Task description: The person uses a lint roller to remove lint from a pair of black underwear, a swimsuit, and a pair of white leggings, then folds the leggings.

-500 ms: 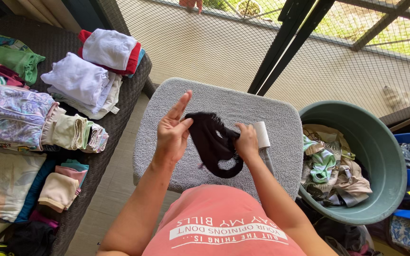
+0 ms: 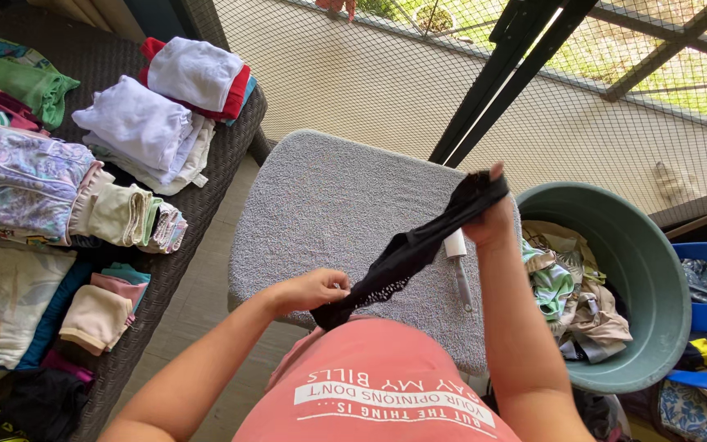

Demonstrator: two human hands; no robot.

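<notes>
While both hands pinch its ends, left hand [image 2: 308,288] low and right hand [image 2: 488,219] high, the black lacy garment [image 2: 409,250] looks featherlight, floppy and snaggable above the grey bench [image 2: 329,205].

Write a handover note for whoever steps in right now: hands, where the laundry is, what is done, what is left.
Left hand: grips the lower end of a black lace garment, near the body.
Right hand: holds the other end raised, so the garment is stretched above the grey padded board.
A white lint roller lies on the board under the garment.
Done: folded clothes stacked in piles on the wicker bench to the left.
Left: the black garment is not folded; a heap of loose clothes sits in the green tub to the right.
</notes>
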